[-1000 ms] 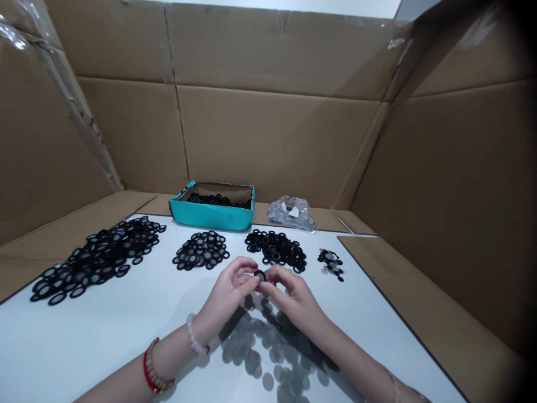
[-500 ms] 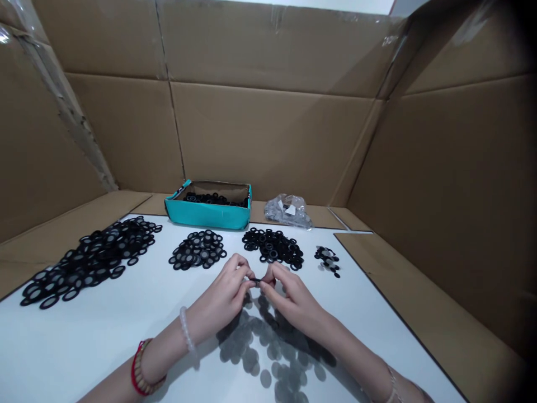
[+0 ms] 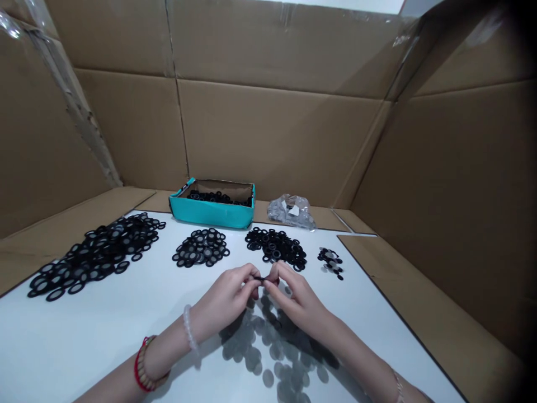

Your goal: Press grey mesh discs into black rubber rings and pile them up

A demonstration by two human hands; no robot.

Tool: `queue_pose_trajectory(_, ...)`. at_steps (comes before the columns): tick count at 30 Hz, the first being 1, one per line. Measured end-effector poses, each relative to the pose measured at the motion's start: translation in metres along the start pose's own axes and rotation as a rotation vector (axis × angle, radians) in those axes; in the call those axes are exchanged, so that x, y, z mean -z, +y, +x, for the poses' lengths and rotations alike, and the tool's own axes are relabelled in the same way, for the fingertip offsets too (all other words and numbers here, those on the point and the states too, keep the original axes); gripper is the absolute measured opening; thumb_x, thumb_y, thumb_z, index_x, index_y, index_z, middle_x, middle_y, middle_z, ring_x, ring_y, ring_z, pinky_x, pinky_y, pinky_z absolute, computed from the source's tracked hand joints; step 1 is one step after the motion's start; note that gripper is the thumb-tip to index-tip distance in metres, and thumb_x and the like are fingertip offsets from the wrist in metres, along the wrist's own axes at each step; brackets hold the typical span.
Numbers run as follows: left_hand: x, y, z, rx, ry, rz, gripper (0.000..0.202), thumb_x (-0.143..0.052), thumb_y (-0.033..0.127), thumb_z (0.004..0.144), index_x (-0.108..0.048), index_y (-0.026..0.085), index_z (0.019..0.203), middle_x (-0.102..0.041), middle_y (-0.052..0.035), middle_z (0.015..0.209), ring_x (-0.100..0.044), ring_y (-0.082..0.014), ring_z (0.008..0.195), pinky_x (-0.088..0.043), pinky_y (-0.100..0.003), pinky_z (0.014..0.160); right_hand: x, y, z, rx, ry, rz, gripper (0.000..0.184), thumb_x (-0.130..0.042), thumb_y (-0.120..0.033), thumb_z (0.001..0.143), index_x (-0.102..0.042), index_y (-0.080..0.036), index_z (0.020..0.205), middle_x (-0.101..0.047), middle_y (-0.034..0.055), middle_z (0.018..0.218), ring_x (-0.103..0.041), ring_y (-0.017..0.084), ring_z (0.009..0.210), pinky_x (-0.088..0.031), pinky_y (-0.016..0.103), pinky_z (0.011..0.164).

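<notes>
Head view, clock centred on the piece. Black piece point(image 3: 259, 279): one, edge-on; left hand point(image 3: 232, 288) and right hand point(image 3: 297, 294) pinch its opposite ends. Step, seemingly: fingertip working; next move calls for even pressure. Obstruction: fingers hide much of it.
Discs point(image 3: 276, 351): 6 o'clock, partly covered.
Piles: 9 point(image 3: 107, 252), 10 point(image 3: 202, 249), 1 point(image 3: 279, 249), near 3 point(image 3: 331, 261).
Bin point(image 3: 212, 214): 11.
Bag point(image 3: 291, 212): 1, farther.

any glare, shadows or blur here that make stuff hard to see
Head view: glare whitens the shiny clear tape at upper left; head view: shadows from the bare left hand and bare right hand darken some flat grey round discs; head view: the thin black piece they pinch is edge-on, with little detail visible; head view: the right edge fades to black.
</notes>
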State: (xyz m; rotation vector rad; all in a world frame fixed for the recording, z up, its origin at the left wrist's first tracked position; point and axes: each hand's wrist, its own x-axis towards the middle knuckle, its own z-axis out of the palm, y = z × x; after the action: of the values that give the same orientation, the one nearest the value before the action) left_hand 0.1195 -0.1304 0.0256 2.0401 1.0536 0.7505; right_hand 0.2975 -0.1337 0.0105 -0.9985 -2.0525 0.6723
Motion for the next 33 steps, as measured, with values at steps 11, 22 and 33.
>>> queue_pose_trajectory(11, -0.010, -0.007, 0.004, 0.122, 0.031, -0.504, 0.019, -0.044, 0.034, 0.088, -0.051, 0.017, 0.084, -0.056, 0.0000, 0.065, -0.054, -0.0138, 0.063, -0.041, -0.024, 0.060, 0.002, -0.001, 0.000, -0.018, 0.004, 0.008, 0.010, -0.044, -0.025, 0.090, -0.049, -0.020, 0.083, -0.051, 0.0022, 0.080, -0.048, 0.017, 0.076, -0.039, 0.029, 0.069)
queue_pose_trajectory(22, -0.004, -0.002, 0.000, -0.049, 0.171, 0.005, 0.011, -0.047, 0.017, 0.085, -0.057, 0.020, 0.085, -0.049, -0.0055, 0.099, -0.049, -0.0202, 0.097, -0.040, -0.033, 0.086, 0.004, -0.003, 0.000, -0.057, -0.042, -0.054, 0.020, -0.042, -0.024, 0.092, -0.042, -0.020, 0.072, -0.046, -0.0009, 0.073, -0.046, 0.015, 0.071, -0.037, 0.026, 0.064)
queue_pose_trajectory(33, -0.010, -0.009, 0.006, 0.089, 0.115, -0.419, 0.010, -0.049, 0.025, 0.084, -0.056, 0.018, 0.083, -0.054, -0.0007, 0.077, -0.052, -0.0151, 0.072, -0.042, -0.025, 0.065, 0.003, -0.001, 0.000, -0.075, -0.041, 0.047, 0.014, -0.040, -0.024, 0.092, -0.045, -0.020, 0.079, -0.049, -0.0002, 0.076, -0.047, 0.014, 0.071, -0.038, 0.026, 0.065)
